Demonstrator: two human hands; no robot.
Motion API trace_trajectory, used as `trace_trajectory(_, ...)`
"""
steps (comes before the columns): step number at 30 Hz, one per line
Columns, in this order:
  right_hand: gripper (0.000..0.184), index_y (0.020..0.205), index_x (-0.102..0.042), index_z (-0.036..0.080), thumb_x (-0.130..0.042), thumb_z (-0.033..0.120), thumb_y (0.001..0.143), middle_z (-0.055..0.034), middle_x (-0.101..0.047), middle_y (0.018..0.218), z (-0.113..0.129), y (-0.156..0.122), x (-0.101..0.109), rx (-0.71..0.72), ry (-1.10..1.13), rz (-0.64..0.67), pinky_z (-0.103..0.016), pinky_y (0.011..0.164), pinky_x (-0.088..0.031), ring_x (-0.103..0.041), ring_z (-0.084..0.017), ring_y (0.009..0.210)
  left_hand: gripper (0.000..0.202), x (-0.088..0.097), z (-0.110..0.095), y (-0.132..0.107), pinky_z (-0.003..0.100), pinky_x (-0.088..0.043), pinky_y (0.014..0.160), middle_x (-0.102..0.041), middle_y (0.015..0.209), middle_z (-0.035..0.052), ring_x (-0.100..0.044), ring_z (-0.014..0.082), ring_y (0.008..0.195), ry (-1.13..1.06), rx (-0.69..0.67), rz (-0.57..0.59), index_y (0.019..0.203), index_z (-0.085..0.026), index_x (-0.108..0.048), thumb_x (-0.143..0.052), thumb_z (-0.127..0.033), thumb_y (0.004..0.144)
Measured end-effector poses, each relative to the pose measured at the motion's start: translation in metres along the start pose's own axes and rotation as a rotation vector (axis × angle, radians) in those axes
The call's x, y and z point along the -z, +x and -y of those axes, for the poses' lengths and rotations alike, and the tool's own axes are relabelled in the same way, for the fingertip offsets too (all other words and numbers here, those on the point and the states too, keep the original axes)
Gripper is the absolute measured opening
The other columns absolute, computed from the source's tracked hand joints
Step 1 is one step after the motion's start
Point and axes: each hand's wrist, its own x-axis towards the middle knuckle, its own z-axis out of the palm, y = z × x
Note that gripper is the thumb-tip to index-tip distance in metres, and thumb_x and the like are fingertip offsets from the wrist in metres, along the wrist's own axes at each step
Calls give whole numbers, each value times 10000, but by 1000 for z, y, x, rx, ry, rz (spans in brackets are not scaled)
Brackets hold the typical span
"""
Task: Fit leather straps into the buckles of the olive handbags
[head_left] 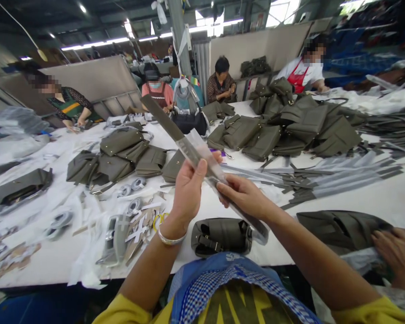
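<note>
Both of my hands hold a long olive strap [165, 122] slantwise above the table, its far end pointing up and left. A clear plastic sleeve [200, 143] covers part of the strap near my fingers. My left hand [191, 184] is closed round the strap with the thumb on top. Lower along it, my right hand [238, 191] pinches the strap and sleeve. The strap's near end hangs down to the right, over a small olive bag [222, 236] with a buckle that lies at the table edge in front of me.
Olive bags [118, 157] lie heaped at left, with a larger pile [290, 121] at right. Wrapped straps [344, 175] spread across the right side. Tape rolls [59, 222] and paper scraps lie left. A co-worker's hand [400, 254] rests on a bag at right; several people sit opposite.
</note>
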Motion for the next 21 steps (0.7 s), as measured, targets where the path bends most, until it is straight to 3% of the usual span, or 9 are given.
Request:
trace_trajectory(3,361,710,-512,182,-442,450,941,44,-507,568,2,-8,1,-54,-7,139,-208,510,-381,-465,-84,502,327,8,-28,5,398,-491,958,-705,1050,32,-671,183,990,-19,-124,-110,1157,-231,-562,-402,-440,963)
trace_trajectory(6,345,698,-509,183,-475,439,926,47,-513,565,-12,-24,8,-110,-87,238,-205,520,-365,-468,-83,505,299,32,-54,15,351,-502,939,-707,885,-4,-685,147,893,38,-220,-235,963,-203,-592,-407,-438,962)
trace_trajectory(10,350,704,-549,176,-477,444,919,29,-564,608,-60,-52,19,-171,-181,311,-218,572,-378,-507,-104,574,283,65,-78,22,245,-506,888,-645,704,-67,-647,75,769,-10,-351,-302,814,-200,-551,-382,-341,992)
trace_trajectory(13,394,714,-611,158,-479,478,903,-7,-617,646,-103,-76,31,-309,-271,315,-247,597,-408,-545,-138,614,319,71,-76,17,262,-512,883,-648,689,-62,-634,68,719,-83,-326,-275,806,-180,-549,-336,-305,1008)
trace_trajectory(15,378,864,-677,150,-548,506,856,-56,-693,798,-114,-86,40,-374,-323,290,-295,680,-464,-615,-193,736,318,60,-66,9,322,-515,912,-689,744,-31,-669,106,769,-53,-240,-243,839,-175,-567,-341,-326,1003)
trace_trajectory(17,461,1145,-639,181,-624,498,811,-101,-678,1111,-99,-85,44,-294,-342,198,-380,880,-463,-612,-261,1009,316,37,-56,1,366,-507,943,-715,793,-6,-694,149,849,14,-186,-177,872,-180,-582,-337,-331,1001)
trace_trajectory(19,580,1344,-495,245,-617,483,830,-88,-540,1351,-63,-73,41,-86,-322,63,-452,1050,-352,-486,-281,1238,328,8,-51,-6,384,-497,961,-728,827,4,-697,175,914,74,-176,-72,887,-187,-584,-305,-310,1007)
trace_trajectory(21,579,1395,-423,288,-554,497,871,-55,-502,1389,-19,-55,28,115,-240,1,-480,1087,-313,-436,-270,1291,342,-23,-53,-10,400,-483,975,-735,863,18,-696,188,939,107,-186,40,898,-182,-579,-271,-275,1013)
